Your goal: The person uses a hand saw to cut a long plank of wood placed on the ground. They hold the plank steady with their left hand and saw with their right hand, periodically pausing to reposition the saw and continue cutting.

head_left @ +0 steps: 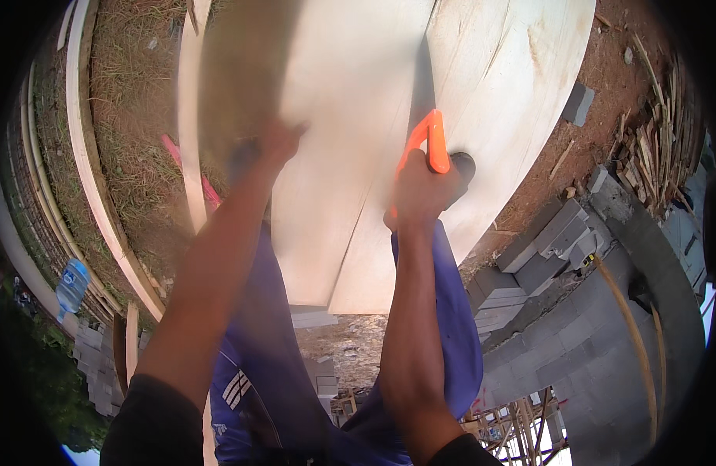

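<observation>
My right hand (424,186) is closed round the orange handle of a handsaw (437,140). Its narrow grey blade points away from me, over the pale wooden boards (327,171) in front of my legs. At the left edge of these boards is my left hand (276,147), with the thumb stretched out over the wood. Its other fingers are hidden or blurred. A dark shoe (462,177) shows on the boards just right of the saw handle.
Long timber strips (82,116) lie on dry grass at the left, near a blue plastic bottle (72,286). Grey blocks (540,260) are stacked at the right, below a heap of wood sticks (655,155). A pink-red strip (209,190) lies beside one timber.
</observation>
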`<state>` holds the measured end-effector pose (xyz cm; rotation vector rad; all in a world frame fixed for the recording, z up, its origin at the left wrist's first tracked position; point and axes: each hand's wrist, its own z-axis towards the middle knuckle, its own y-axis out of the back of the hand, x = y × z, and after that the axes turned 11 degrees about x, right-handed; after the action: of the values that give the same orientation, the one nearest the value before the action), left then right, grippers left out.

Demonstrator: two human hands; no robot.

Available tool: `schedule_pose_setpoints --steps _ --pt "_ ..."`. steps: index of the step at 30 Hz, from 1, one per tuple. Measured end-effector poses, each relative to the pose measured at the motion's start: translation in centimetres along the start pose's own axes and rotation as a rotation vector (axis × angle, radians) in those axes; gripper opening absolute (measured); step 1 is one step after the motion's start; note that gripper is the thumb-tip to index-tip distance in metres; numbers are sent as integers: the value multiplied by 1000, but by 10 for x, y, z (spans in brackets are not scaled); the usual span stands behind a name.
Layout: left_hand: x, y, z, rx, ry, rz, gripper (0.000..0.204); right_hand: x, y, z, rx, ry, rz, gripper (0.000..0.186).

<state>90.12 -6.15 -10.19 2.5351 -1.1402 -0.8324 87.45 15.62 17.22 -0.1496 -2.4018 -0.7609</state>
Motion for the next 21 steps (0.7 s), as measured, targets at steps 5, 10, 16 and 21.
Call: schedule_pose_setpoints --steps 5,10,16,21 --pt "-7 6 -13 56 71 -32 73 -16 41 -84 33 -7 36 7" --pt "-8 6 -14 39 17 -29 73 3 13 40 26 24 -194 13" --pt "0 5 -12 44 -16 13 73 14 14 45 86 -15 -59 12" --pt "-9 15 -18 57 45 20 75 -31 49 -64 125 -31 134 36"
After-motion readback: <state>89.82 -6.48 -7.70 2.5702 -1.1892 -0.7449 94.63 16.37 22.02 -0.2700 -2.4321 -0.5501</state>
